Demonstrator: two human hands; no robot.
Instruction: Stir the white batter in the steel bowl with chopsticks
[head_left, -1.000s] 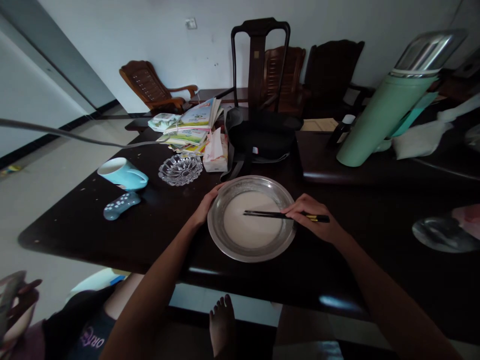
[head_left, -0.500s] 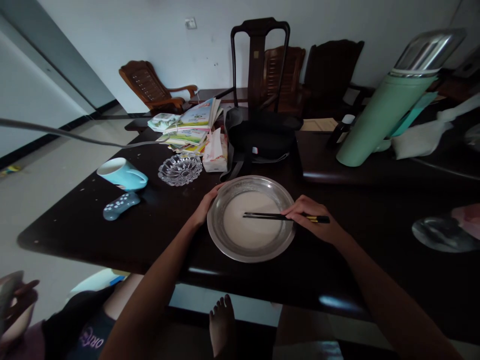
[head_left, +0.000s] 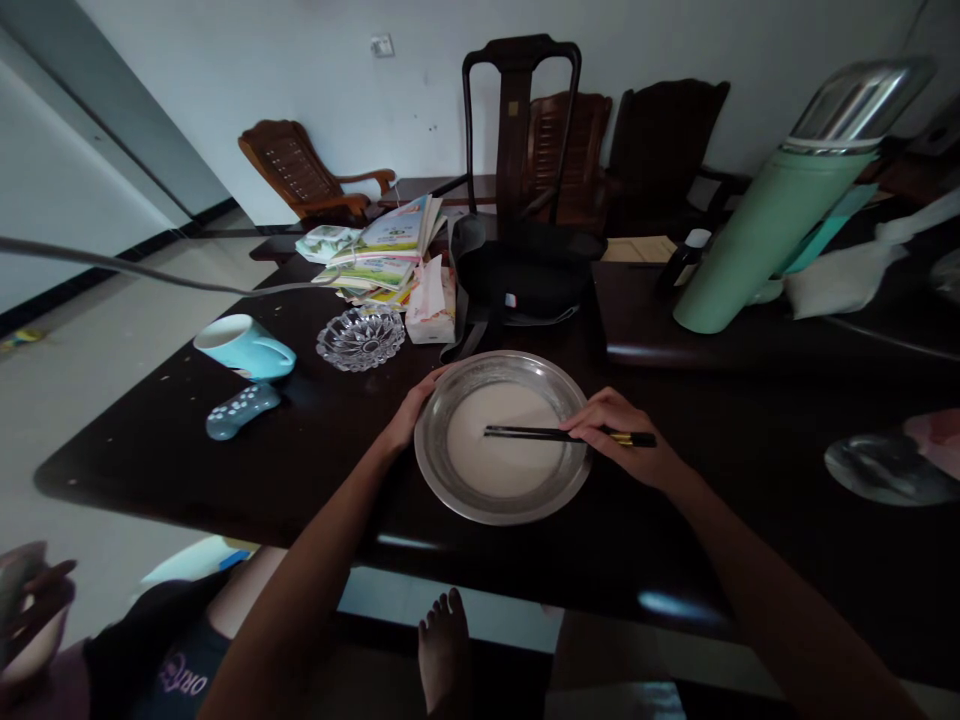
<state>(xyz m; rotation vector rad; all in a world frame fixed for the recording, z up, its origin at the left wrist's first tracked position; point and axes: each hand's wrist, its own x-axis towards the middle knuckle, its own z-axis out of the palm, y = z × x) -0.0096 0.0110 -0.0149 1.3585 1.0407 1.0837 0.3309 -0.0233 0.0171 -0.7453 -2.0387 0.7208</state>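
A round metal bowl [head_left: 504,511] stands on the dark table near its front edge. Inside it is a pale, milky liquid or thin batter [head_left: 502,465]. My left hand [head_left: 411,412] grips the bowl's left rim, its fingertips partly hidden along the far side. Pinched in my right hand [head_left: 619,430] is a pair of black chopsticks [head_left: 529,433] with gold bands near the ends. They lie nearly level across the bowl, tips at the middle of the liquid; the right fingers are over the bowl's right rim.
Left of the bowl are a light blue mug [head_left: 244,345], a game controller [head_left: 242,411] and a glass dish [head_left: 361,338]. Behind sit a tissue pack [head_left: 433,310], books [head_left: 390,240] and a black bag [head_left: 525,270]. A green thermos [head_left: 776,225] stands right. Another person's hand [head_left: 37,600] shows lower left.
My right hand and the chopsticks have shifted very slightly to the left over the liquid. My left hand and the bowl stay in place.
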